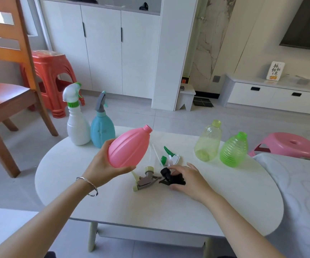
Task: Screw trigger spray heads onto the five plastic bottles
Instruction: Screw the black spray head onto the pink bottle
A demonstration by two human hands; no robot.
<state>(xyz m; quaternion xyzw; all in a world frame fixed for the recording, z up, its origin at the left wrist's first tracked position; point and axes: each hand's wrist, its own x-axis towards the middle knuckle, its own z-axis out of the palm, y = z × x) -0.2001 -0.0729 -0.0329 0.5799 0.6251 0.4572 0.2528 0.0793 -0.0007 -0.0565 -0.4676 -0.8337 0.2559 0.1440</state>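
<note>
The left hand [102, 164] grips the pink bottle [129, 148] above the table [150, 207], its bare neck tilted toward one o'clock. The right hand [189, 177] curls round the black spray head [171, 177] lying on the table. From there, the grey spray head [144, 180] lies at nine o'clock and the green-white spray head [170, 156] at twelve.

Home living room. Tall white cabinets [102, 49] with dark handles line the far wall. A dark flat television [308, 23] is mounted above a low white drawer console [273, 94], with a calligraphy plaque [275, 70] standing on it. Marble-look wall panel [212, 43]. Pale tiled floor [150, 116]. Wooden dining chair [7, 71] at left, stacked red plastic stools [51, 71] behind it, pink plastic stool [288, 146] at right. Low oval white coffee table [225, 192] in the foreground.
</note>
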